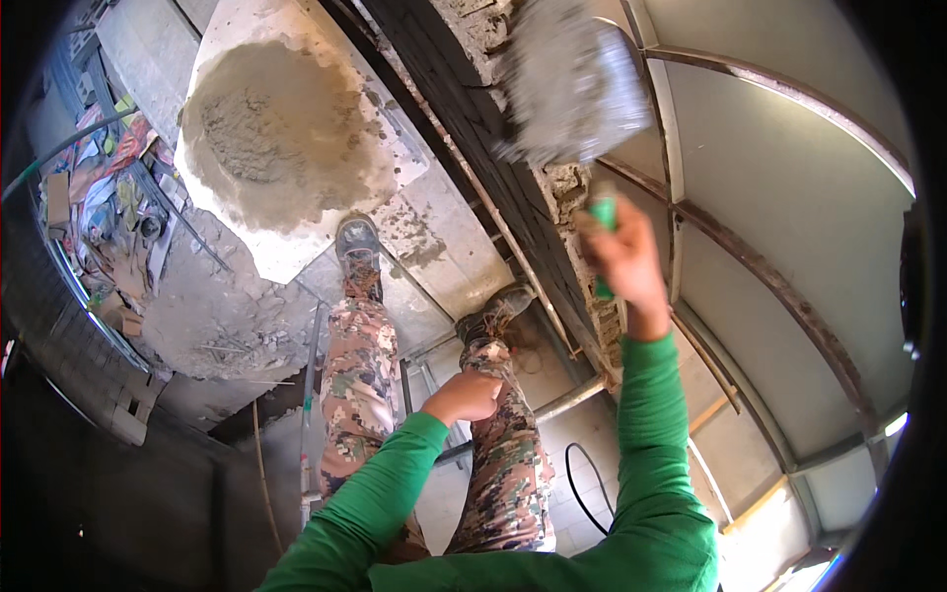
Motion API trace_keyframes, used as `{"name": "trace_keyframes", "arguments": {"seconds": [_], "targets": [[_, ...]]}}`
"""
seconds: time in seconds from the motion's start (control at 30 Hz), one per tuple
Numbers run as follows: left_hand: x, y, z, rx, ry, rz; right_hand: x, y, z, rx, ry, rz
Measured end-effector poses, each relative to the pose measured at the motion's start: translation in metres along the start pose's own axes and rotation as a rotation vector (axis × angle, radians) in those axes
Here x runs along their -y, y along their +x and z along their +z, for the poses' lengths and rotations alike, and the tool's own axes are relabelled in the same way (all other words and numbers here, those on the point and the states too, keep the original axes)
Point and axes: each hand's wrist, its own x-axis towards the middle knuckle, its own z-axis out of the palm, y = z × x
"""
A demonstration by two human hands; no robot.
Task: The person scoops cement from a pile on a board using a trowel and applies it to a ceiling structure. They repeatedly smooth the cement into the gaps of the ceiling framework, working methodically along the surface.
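My right hand [626, 252] is closed round the green handle of a trowel [623, 84], held out at the upper right beside the rough wall edge [567, 187]. The trowel's silver blade is smeared by motion. A blurred grey mass of mortar [552, 84] shows at the blade's left side; whether it lies on the blade or is leaving it I cannot tell. My left hand [464, 398] rests on my right leg near the knee, its fingers curled in and nothing visible in them. Wet mortar [256, 138] lies heaped on a pale board [271, 259] at the upper left.
My boots [357, 240] stand on planks [444, 257] above a lower floor. A dark beam [493, 158] and thin pipe run alongside the wall. Rubble and scraps [123, 212] lie at the left. Framed panels [769, 158] rise at the right. A black cable [582, 483] hangs below.
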Motion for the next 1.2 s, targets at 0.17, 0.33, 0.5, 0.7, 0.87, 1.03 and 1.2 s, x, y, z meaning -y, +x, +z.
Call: {"name": "trace_keyframes", "arguments": {"seconds": [0.17, 0.33, 0.5, 0.7, 0.87, 1.03, 1.2], "targets": [[0.007, 0.01, 0.013, 0.063, 0.035, -0.033, 0.064, -0.024, -0.013, -0.406, 0.177, -0.537], [0.013, 0.009, 0.027, 0.023, 0.017, -0.067, 0.025, 0.061, 0.012, -0.59, 0.136, -0.652], [0.009, 0.012, 0.018, -0.008, 0.056, -0.036, -0.124, 0.221, 0.044, -0.79, -0.608, -0.177], [0.015, 0.01, 0.021, -0.071, -0.002, -0.084, -0.137, 0.233, 0.127, -0.616, -0.219, -0.336], [0.012, 0.009, 0.013, -0.043, 0.073, -0.051, -0.092, 0.311, 0.127, -0.464, -0.167, -0.137], [0.007, 0.004, 0.004, -0.046, 0.145, -0.04, -0.052, 0.354, 0.126, 0.01, 0.799, 0.064], [-0.001, 0.005, -0.006, -0.02, 0.092, -0.046, -0.097, 0.331, 0.13, -0.174, 1.021, 0.083]]}}
